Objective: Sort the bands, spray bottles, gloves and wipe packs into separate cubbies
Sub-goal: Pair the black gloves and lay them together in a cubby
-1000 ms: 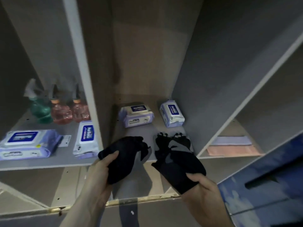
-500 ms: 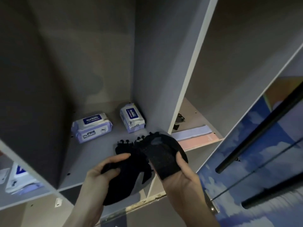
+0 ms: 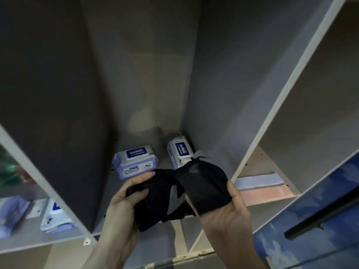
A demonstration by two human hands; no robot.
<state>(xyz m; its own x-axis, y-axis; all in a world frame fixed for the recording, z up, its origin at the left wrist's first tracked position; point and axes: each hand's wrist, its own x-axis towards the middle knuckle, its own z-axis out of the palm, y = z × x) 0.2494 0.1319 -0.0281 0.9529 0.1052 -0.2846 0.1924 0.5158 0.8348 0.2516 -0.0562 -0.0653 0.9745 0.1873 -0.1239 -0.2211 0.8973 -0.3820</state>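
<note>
Two bare hands, the left hand (image 3: 124, 202) and right hand (image 3: 225, 212), each grip a black fabric glove (image 3: 155, 197) (image 3: 204, 183) before a grey shelf cubby (image 3: 136, 94) holding two lilac plastic wipe packs (image 3: 135, 162) (image 3: 179, 153), with flat lilac and pink bands (image 3: 260, 186) in the cubby to the right.

left hand (image 3: 124, 202): bare | right hand (image 3: 231, 212): bare | forearms: no sleeves visible

Gloves (image 3: 202, 183) nearer the right cubby (image 3: 272, 166).
</note>
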